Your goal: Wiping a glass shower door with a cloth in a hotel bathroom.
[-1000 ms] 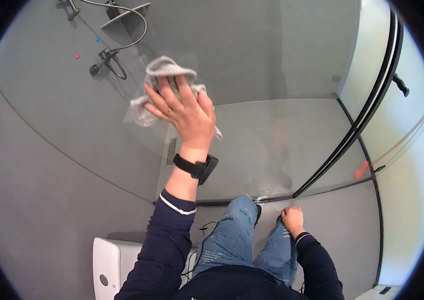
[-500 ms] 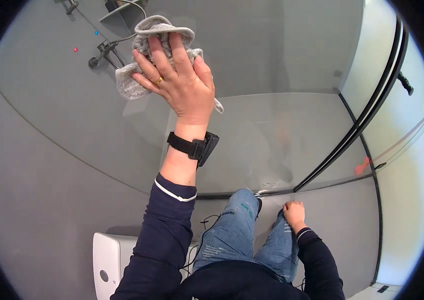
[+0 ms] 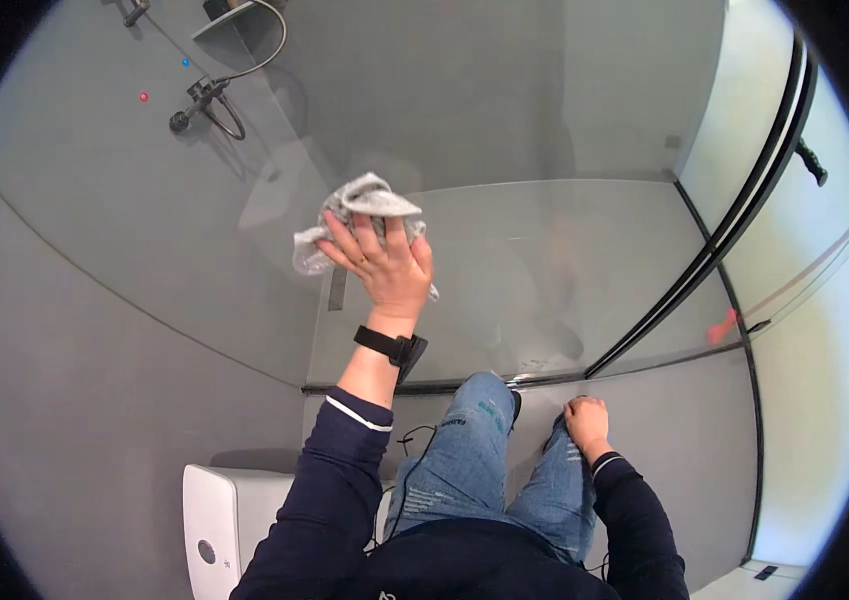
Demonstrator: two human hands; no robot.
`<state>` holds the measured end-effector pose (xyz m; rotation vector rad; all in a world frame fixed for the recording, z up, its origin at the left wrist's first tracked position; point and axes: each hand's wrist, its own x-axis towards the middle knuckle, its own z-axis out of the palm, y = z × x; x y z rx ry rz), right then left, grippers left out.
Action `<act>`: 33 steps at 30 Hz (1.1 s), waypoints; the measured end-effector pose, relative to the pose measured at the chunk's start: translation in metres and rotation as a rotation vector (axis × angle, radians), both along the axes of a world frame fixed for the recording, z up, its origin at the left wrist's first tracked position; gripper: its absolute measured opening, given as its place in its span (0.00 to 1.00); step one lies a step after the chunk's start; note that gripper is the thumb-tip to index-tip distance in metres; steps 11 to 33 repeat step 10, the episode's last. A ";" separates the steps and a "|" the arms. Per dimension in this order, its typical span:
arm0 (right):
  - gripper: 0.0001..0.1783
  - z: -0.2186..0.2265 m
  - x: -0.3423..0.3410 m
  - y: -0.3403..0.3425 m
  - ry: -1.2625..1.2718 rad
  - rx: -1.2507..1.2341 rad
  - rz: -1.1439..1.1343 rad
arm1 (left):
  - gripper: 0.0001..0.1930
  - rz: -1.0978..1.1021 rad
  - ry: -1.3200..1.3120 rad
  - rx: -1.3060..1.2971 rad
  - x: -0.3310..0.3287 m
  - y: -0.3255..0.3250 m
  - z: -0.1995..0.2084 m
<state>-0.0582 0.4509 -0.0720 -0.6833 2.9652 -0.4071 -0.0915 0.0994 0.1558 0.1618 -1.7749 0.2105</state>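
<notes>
My left hand (image 3: pixel 390 268) holds a light grey cleaning cloth (image 3: pixel 377 195) under its spread fingers. The cloth is bunched and folded, and appears pressed flat to the clear glass panel (image 3: pixel 485 250) in front of me. A ring and a black wrist strap (image 3: pixel 385 345) are on this hand and wrist. My right hand (image 3: pixel 587 422) rests on my right knee, its fingers curled together with nothing seen in them.
Behind the glass, a shower mixer (image 3: pixel 205 95) with a hose and a small shelf (image 3: pixel 225 22) are on the left wall. Black door frame bars (image 3: pixel 695 270) curve down at right. A white toilet (image 3: pixel 230 520) stands below left.
My left hand and the cloth have moved down the glass, closer to me and slightly right. My right hand stays on the knee.
</notes>
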 end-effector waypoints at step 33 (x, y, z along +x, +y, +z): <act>0.14 0.055 -0.011 -0.008 -0.063 0.017 0.003 | 0.34 0.037 -0.282 0.067 0.013 -0.019 -0.051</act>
